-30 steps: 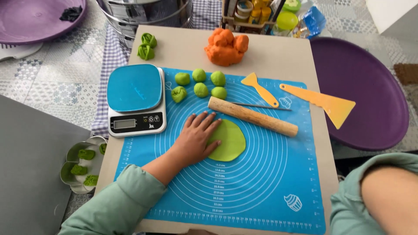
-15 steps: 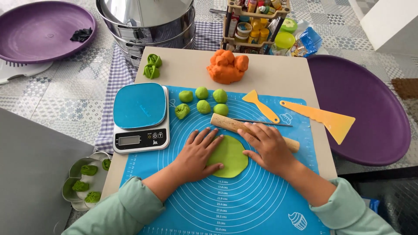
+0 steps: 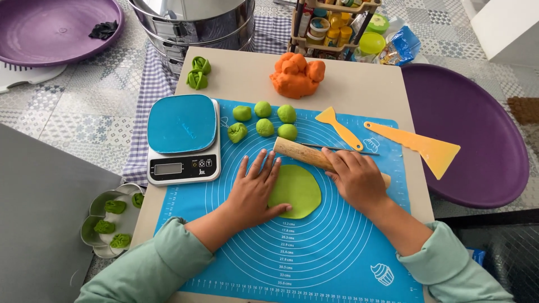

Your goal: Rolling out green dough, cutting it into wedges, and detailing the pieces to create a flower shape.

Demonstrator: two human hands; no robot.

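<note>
A flat green dough disc (image 3: 297,191) lies on the blue silicone mat (image 3: 314,252). My left hand (image 3: 255,188) lies flat, fingers spread, on the disc's left edge. My right hand (image 3: 356,178) rests on the wooden rolling pin (image 3: 300,151), which lies across the disc's far edge. Several green dough balls (image 3: 264,120) sit on the mat beyond the pin. Both arms wear pale green sleeves.
A blue-topped kitchen scale (image 3: 182,137) stands left of the mat. An orange dough lump (image 3: 296,74), two yellow scrapers (image 3: 418,143), folded green pieces (image 3: 197,73), a steel pot (image 3: 193,22), purple trays (image 3: 471,132) and a metal mould (image 3: 112,221) with green pieces surround the board.
My right hand came into view and settled on the rolling pin. My left hand stayed flat on the dough disc. The camera view shifted slightly.
</note>
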